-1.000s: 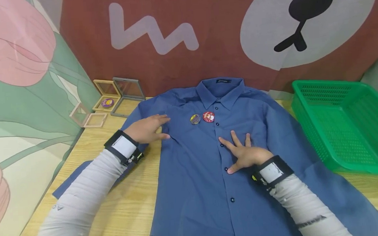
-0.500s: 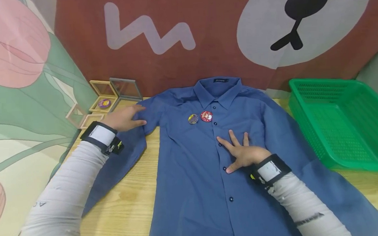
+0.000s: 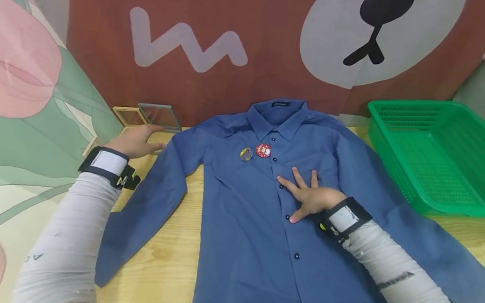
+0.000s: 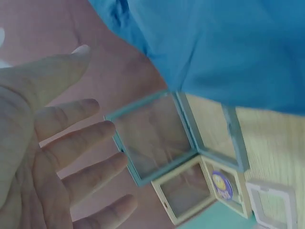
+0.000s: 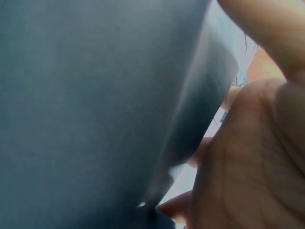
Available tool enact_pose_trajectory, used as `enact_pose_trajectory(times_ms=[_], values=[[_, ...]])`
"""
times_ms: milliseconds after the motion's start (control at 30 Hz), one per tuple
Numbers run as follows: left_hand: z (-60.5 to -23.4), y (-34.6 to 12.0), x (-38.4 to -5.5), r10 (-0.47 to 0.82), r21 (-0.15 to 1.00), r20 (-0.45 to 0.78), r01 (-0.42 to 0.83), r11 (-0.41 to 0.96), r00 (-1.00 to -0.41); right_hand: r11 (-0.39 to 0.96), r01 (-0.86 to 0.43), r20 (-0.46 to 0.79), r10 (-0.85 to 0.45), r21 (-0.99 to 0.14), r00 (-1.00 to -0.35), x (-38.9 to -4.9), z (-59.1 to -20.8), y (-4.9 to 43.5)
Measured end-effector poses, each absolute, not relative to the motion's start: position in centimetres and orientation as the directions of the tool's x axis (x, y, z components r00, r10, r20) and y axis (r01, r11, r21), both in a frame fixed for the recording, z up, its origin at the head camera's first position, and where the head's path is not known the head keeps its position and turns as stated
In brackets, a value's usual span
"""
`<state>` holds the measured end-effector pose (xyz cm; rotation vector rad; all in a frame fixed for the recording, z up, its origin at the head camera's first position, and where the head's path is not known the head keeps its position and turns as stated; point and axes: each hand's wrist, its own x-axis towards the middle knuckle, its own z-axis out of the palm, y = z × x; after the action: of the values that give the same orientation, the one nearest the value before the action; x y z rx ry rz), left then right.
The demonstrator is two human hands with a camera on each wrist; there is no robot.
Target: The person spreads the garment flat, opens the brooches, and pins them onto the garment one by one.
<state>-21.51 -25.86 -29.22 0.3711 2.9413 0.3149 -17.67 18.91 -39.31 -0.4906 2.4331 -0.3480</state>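
Observation:
A blue button-up shirt [image 3: 243,225] lies spread on the wooden table [image 3: 162,267]. Near its placket sit two round badges, a yellow-and-grey one [image 3: 246,154] and a red one [image 3: 263,150]. My right hand [image 3: 312,199] rests on the shirt front with fingers spread beside the buttons. Over the far left corner, my left hand [image 3: 133,142] holds nothing, its fingers extended. In the left wrist view its fingertips overlap the edge of a grey clear-windowed case [image 4: 152,133]. Beside that stand a wood-coloured case [image 4: 183,191] with a purple badge [image 4: 222,185] inside and a pale case [image 4: 291,210].
A green plastic basket [image 3: 450,211] stands at the right, close to the shirt's sleeve [image 3: 449,254]. Behind the table rises a brown wall cloth [image 3: 271,75] with a cartoon face. The other sleeve [image 3: 146,217] stretches across the table's left side.
My left hand has moved leftward off the shirt's shoulder and sleeve to the cases, uncovering that sleeve. My right hand stays on the shirt front.

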Motion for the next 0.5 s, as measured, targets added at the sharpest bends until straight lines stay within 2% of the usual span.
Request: enact_pose_trajectory(times_ms=[200,500], values=[[-29.5,-28.6,-23.0,0.200,0.247,-0.150,0.159,0.956,-0.968,0.892,-0.263,-0.526,-0.433,-0.368,-0.732,-17.8,-39.4,19.2],[-30.7,-32.4,-24.6,0.166,0.237,-0.119,0.134,0.962,-0.979,0.893,-0.270,-0.519,-0.433,-0.361,-0.737,-17.6,-39.6,19.2]])
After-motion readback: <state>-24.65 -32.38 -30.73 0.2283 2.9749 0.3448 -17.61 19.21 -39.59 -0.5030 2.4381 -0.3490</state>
